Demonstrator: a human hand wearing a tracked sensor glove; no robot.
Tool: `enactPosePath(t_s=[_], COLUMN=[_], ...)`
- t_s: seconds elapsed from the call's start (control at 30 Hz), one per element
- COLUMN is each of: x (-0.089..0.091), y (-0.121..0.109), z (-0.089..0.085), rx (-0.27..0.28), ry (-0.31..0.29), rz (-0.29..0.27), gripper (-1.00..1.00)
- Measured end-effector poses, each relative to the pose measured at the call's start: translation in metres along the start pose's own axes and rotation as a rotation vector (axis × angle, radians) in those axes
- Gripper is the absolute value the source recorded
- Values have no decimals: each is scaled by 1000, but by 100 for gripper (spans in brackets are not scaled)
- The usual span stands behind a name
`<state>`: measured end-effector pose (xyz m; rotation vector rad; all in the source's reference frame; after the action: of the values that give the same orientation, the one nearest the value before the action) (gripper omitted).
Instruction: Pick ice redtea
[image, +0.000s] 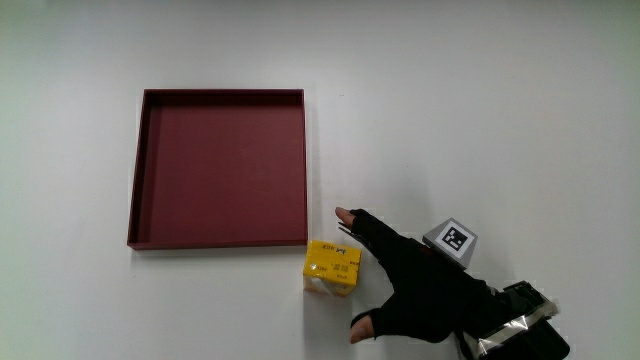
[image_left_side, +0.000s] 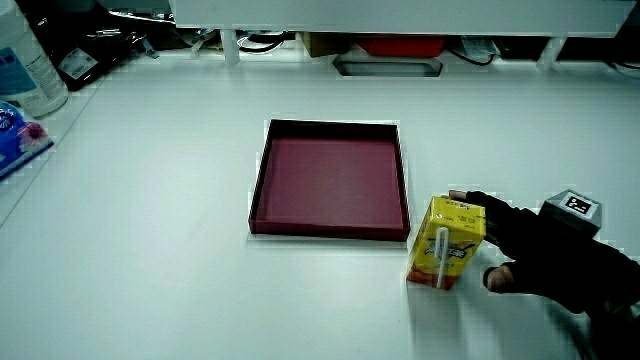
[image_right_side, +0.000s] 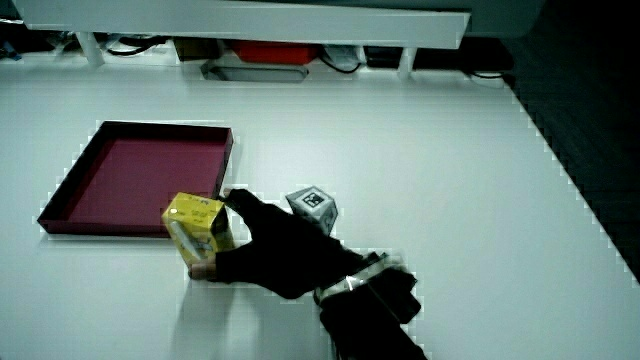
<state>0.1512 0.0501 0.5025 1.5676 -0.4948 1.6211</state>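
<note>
One carton (image: 332, 268) between my spread fingers, just by the tray (image: 220, 100); hand (image: 415, 295) wide, not yet gripping. Probably light, stiff, crushable: pinch its flat sides, gently.

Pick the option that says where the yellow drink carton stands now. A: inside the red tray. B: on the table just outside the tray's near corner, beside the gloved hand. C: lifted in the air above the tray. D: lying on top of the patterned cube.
B: the yellow drink carton stands on the table just outside the red tray, with the hand spread around it.
</note>
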Motion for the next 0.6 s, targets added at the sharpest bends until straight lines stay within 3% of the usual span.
enactPosePath(t_s=[0.37,0.43,0.6], x=[4,4,5], y=[-4,-4,-6], z=[1,0,-1], rx=[136,138,171], ry=[13,33,18], rz=[96,106,126], gripper=[57,64,82])
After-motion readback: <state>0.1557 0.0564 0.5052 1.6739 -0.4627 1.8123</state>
